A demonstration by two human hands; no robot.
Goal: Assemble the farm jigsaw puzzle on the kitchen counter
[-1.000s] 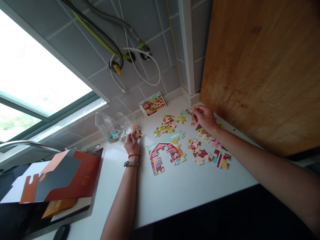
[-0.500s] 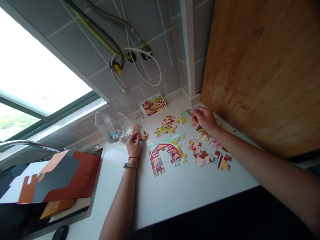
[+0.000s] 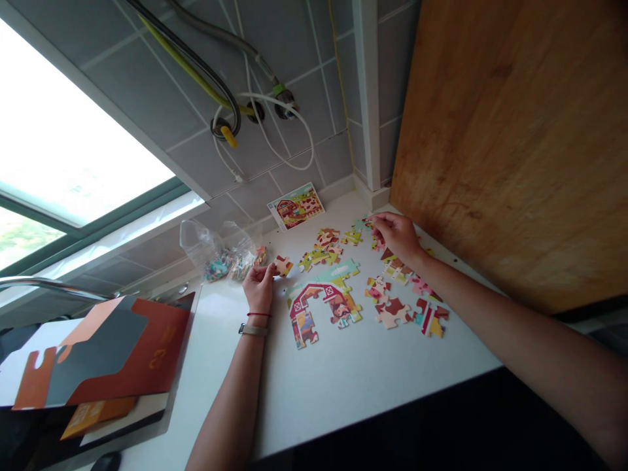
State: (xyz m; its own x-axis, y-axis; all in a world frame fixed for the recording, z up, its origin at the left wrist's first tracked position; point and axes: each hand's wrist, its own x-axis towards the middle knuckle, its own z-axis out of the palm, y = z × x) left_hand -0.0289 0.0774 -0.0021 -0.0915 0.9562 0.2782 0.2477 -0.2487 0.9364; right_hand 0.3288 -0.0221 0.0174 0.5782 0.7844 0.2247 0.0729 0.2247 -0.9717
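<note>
My left hand pinches a brown-and-pink puzzle piece beside the plastic bags. My right hand reaches to the back right, its fingertips closed over the loose pieces; whatever lies between them is too small to make out. In the middle of the white table lies a partly joined red barn section, open at its lower middle. Green and cow-patterned pieces lie behind it. To its right are a brown-spotted piece, a red-striped piece and several others, some partly under my right forearm.
Clear bags of pieces stand at the back left. A picture card leans by the tiled wall. On the left are an open orange-and-grey box and a tap. A wooden board rises on the right.
The piece at my left fingers is now raised and tilted, showing more of its face. My right hand stays over the pieces at the back right. The whole view has shifted slightly.
</note>
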